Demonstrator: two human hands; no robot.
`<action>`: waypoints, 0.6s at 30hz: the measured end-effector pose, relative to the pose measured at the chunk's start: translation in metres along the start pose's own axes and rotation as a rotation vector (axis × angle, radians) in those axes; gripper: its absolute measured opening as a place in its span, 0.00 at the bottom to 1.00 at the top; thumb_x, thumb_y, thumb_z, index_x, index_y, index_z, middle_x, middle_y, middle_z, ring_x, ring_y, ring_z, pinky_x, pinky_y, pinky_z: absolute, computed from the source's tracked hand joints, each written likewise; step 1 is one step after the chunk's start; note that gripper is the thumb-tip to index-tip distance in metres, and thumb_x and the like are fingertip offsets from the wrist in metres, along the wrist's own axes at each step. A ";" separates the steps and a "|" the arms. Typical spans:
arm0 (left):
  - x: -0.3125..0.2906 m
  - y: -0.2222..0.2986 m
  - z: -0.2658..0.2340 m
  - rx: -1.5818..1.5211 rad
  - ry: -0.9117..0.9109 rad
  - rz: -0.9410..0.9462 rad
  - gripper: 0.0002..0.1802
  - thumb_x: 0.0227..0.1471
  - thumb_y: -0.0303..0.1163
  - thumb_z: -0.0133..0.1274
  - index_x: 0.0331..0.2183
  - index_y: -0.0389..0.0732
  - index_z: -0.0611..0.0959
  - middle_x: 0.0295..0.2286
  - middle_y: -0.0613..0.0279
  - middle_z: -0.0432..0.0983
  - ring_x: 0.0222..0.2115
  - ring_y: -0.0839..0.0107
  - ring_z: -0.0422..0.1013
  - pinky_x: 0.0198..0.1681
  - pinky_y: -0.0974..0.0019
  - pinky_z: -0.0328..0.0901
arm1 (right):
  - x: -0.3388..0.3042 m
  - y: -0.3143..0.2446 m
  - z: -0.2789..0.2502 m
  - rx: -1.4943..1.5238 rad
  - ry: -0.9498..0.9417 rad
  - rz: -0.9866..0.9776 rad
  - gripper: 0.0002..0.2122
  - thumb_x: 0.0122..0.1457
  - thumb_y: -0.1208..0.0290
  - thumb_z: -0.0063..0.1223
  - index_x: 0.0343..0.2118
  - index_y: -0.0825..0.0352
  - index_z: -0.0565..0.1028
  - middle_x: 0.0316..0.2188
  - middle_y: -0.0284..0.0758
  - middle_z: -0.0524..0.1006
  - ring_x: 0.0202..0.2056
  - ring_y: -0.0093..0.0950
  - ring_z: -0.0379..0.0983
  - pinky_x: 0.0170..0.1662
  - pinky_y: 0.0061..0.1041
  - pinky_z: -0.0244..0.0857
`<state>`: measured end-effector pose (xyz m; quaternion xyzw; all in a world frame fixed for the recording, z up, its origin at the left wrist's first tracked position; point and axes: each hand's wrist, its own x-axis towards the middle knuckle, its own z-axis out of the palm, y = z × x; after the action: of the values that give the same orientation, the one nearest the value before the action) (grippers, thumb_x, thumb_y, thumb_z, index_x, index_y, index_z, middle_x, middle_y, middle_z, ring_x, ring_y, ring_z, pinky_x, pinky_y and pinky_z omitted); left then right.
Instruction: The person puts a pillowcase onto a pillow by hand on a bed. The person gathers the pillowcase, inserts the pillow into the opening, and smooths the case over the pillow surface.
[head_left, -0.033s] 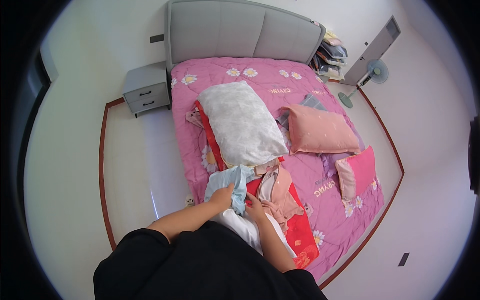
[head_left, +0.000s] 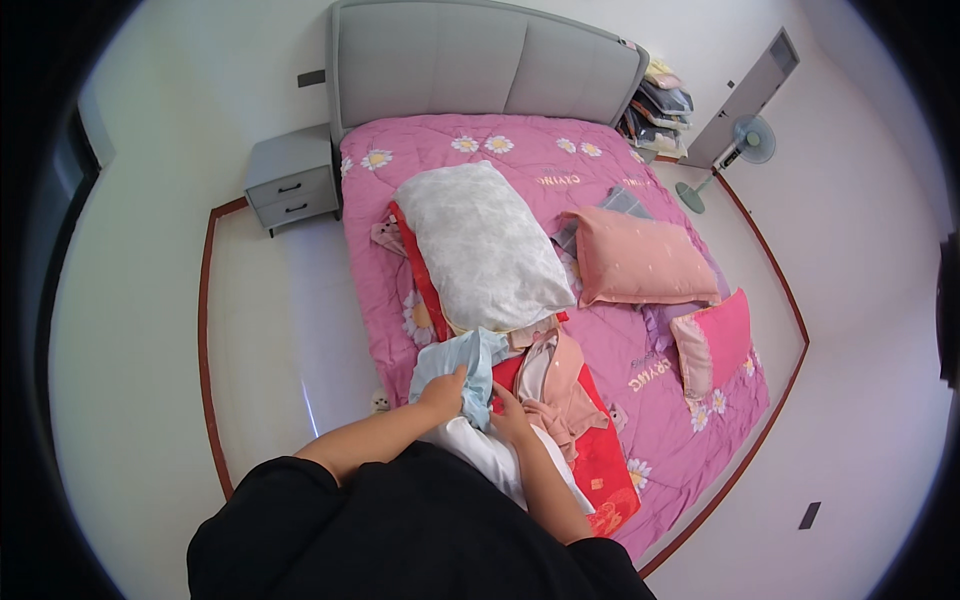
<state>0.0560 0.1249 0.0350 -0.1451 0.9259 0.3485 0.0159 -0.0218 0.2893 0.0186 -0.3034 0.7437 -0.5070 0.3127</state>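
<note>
A crumpled light blue cloth point(head_left: 447, 357) lies bunched before me at the near side of the bed. My left hand point(head_left: 443, 396) is closed on its folds, fingertips partly hidden in the fabric. At the cloth's right edge, my right hand point(head_left: 511, 416) has its fingers curled and pinched on it. Under both wrists lies a white pillow-like piece point(head_left: 475, 452), partly covered by my forearm. Just right of my right hand is a rumpled salmon-pink cloth point(head_left: 568, 392) with a whitish strip. These rest on a red cloth point(head_left: 602, 462) with a gold pattern.
Beyond the blue cloth lies a plump grey-white pillow point(head_left: 485, 245). A salmon pillow point(head_left: 645, 258) and a two-tone pink cushion point(head_left: 722, 343) are to the right on the pink flowered quilt point(head_left: 400, 180). A grey nightstand point(head_left: 292, 185) stands left, a fan point(head_left: 752, 140) far right.
</note>
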 end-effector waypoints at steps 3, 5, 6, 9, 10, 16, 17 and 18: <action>0.004 -0.010 0.007 -0.068 0.082 -0.064 0.20 0.36 0.23 0.47 0.37 0.35 0.64 0.24 0.41 0.72 0.29 0.44 0.68 0.32 0.48 0.61 | -0.001 -0.002 -0.010 0.391 -0.085 0.047 0.34 0.40 0.79 0.51 0.55 0.70 0.56 0.52 0.40 0.61 0.56 0.29 0.53 0.56 0.23 0.47; 0.007 -0.018 0.008 -0.092 0.112 -0.073 0.19 0.35 0.23 0.47 0.36 0.35 0.66 0.25 0.41 0.72 0.29 0.44 0.68 0.33 0.48 0.61 | 0.002 -0.004 -0.007 0.586 -0.132 0.061 0.35 0.39 0.78 0.53 0.56 0.70 0.55 0.54 0.41 0.59 0.57 0.30 0.50 0.57 0.24 0.44; 0.008 -0.020 0.008 -0.127 0.139 -0.086 0.19 0.35 0.22 0.47 0.36 0.35 0.68 0.25 0.41 0.72 0.30 0.44 0.68 0.34 0.49 0.61 | 0.002 -0.005 -0.004 0.288 -0.136 0.002 0.37 0.38 0.76 0.54 0.56 0.70 0.54 0.54 0.41 0.59 0.57 0.31 0.51 0.57 0.25 0.45; 0.012 -0.024 0.000 -0.130 0.127 -0.040 0.16 0.34 0.23 0.48 0.33 0.36 0.72 0.27 0.43 0.73 0.31 0.44 0.68 0.35 0.50 0.61 | 0.006 -0.008 0.003 -0.218 -0.027 -0.131 0.38 0.35 0.74 0.57 0.54 0.70 0.55 0.52 0.43 0.61 0.55 0.34 0.54 0.55 0.28 0.48; 0.011 -0.021 -0.004 -0.122 0.123 -0.035 0.16 0.34 0.23 0.48 0.33 0.36 0.72 0.27 0.43 0.73 0.31 0.44 0.68 0.35 0.50 0.61 | 0.008 -0.008 0.006 -0.430 0.081 -0.204 0.37 0.34 0.73 0.58 0.52 0.70 0.58 0.49 0.44 0.63 0.52 0.37 0.57 0.53 0.30 0.51; 0.008 -0.016 -0.012 -0.100 0.214 0.093 0.13 0.32 0.24 0.51 0.28 0.36 0.74 0.31 0.48 0.69 0.35 0.49 0.66 0.37 0.56 0.62 | 0.033 -0.001 0.014 -0.412 0.399 -0.363 0.15 0.37 0.84 0.48 0.33 0.70 0.71 0.27 0.46 0.73 0.34 0.45 0.69 0.38 0.33 0.63; 0.007 -0.018 -0.010 -0.145 0.261 0.135 0.13 0.31 0.24 0.51 0.28 0.36 0.74 0.30 0.49 0.68 0.35 0.50 0.65 0.37 0.56 0.62 | 0.036 -0.002 0.015 -0.408 0.399 -0.363 0.15 0.37 0.84 0.48 0.33 0.70 0.71 0.27 0.46 0.73 0.34 0.45 0.69 0.38 0.33 0.63; 0.006 -0.019 -0.009 -0.191 0.307 0.177 0.13 0.31 0.24 0.51 0.27 0.36 0.73 0.30 0.49 0.66 0.35 0.50 0.65 0.37 0.57 0.62 | 0.039 0.004 0.015 -0.402 0.389 -0.299 0.13 0.38 0.84 0.47 0.32 0.71 0.71 0.25 0.45 0.73 0.31 0.41 0.70 0.35 0.31 0.63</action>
<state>0.0562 0.1033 0.0288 -0.1153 0.8893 0.4084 -0.1702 -0.0352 0.2520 0.0043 -0.3622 0.8221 -0.4388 0.0202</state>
